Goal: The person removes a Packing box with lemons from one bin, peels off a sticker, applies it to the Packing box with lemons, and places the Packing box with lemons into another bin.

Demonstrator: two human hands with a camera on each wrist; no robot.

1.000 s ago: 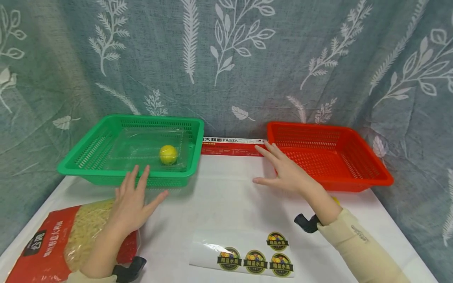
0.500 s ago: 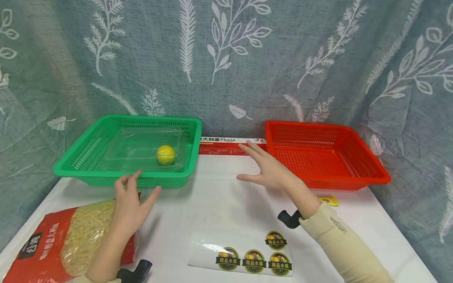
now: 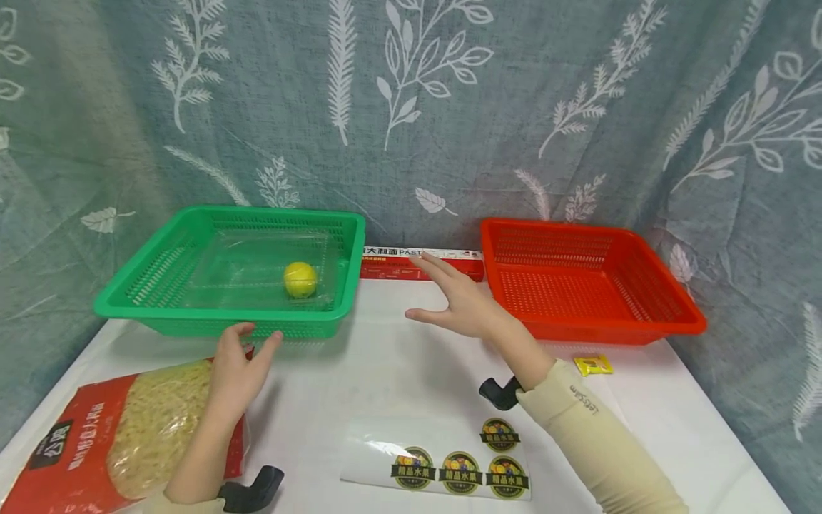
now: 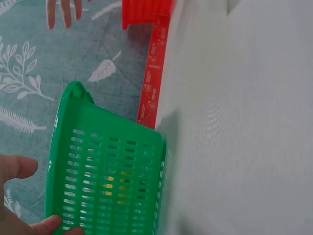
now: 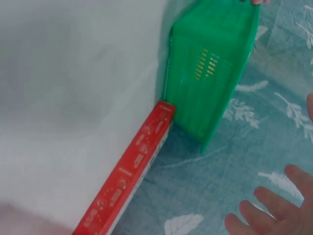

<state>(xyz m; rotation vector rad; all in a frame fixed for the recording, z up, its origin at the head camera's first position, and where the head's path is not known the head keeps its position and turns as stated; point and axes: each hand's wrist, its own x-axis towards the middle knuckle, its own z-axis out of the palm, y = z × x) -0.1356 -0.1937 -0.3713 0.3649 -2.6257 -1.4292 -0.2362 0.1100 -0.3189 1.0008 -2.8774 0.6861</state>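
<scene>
My left hand (image 3: 237, 368) hovers near the front rim of the green basket (image 3: 212, 315), thumb stretched out and fingers slightly bent. Inside that basket a yellow ball (image 3: 300, 279) lies with a clear plastic tray (image 3: 250, 260). My right hand (image 3: 465, 303) is raised over the white table, fingers spread and holding nothing. Behind its fingertips runs a long red-and-white pasta box (image 3: 392, 269), set between the two baskets. A red bag of pasta (image 3: 157, 428) lies under my left forearm, which partly covers it.
The red basket (image 3: 594, 332) stands at the back right. A small yellow packet (image 3: 594, 365) lies before it. At the table's front is a clear sheet (image 3: 369, 457) with several round fruit stickers (image 3: 460, 472). A patterned curtain (image 3: 270, 93) hangs behind.
My right hand has moved left, from the red basket's corner to in front of the pasta box, uncovering the yellow packet. My left hand has drawn back slightly, its fingers bending.
</scene>
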